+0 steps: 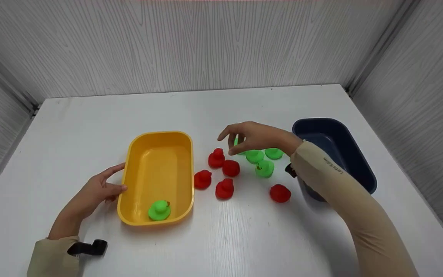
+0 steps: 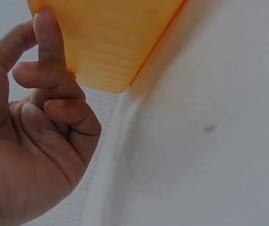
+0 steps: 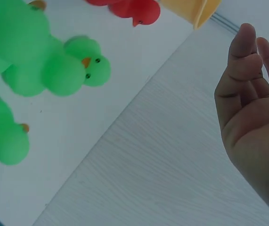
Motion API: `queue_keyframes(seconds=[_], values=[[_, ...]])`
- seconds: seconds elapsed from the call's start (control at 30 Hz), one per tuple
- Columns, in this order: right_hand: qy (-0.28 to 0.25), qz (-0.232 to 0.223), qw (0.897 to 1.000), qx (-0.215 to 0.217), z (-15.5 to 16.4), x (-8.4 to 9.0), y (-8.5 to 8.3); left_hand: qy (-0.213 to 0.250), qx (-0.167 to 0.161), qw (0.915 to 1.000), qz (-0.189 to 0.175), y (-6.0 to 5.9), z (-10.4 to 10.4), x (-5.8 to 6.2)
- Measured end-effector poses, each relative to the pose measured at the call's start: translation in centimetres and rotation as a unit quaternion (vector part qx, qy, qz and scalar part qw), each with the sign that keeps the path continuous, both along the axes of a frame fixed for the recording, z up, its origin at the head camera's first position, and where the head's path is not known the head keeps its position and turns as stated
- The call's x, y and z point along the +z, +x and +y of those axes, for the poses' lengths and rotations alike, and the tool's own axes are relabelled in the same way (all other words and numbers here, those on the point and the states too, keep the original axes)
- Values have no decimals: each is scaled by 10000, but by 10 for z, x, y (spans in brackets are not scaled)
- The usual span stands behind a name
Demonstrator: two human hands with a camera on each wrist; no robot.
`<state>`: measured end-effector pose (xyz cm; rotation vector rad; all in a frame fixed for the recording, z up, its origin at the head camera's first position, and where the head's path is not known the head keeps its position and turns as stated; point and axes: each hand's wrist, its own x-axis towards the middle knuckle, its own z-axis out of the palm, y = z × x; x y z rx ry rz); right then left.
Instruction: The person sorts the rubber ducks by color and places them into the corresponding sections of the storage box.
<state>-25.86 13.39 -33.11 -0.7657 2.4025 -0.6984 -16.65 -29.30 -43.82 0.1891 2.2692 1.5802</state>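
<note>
At the left rim of the yellow tray, my left hand holds on with thumb and index finger. Its other fingers are curled below the tray's outer wall in the left wrist view. One green rubber duck sits in the tray's near end. My right hand hovers over the group of ducks, fingers loosely bent and holding nothing. Below it are several green ducks, one partly hidden by the hand. Several red ducks lie between the tray and the green ones.
A dark blue tray stands on the right, partly covered by the right forearm. A lone red duck lies left of it. The white table is bordered by grey wood-grain panels at the back and sides.
</note>
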Motion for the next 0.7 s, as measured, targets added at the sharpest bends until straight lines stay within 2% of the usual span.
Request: queue_keyframes(seconds=[0.37,0.7], values=[[449,-293,9977,-410,48,-17,-2,61,-19,10000,-13,1,1,-1],[776,-292,9958,-387,81,-27,1,154,-34,9999,25,1,2,-1]])
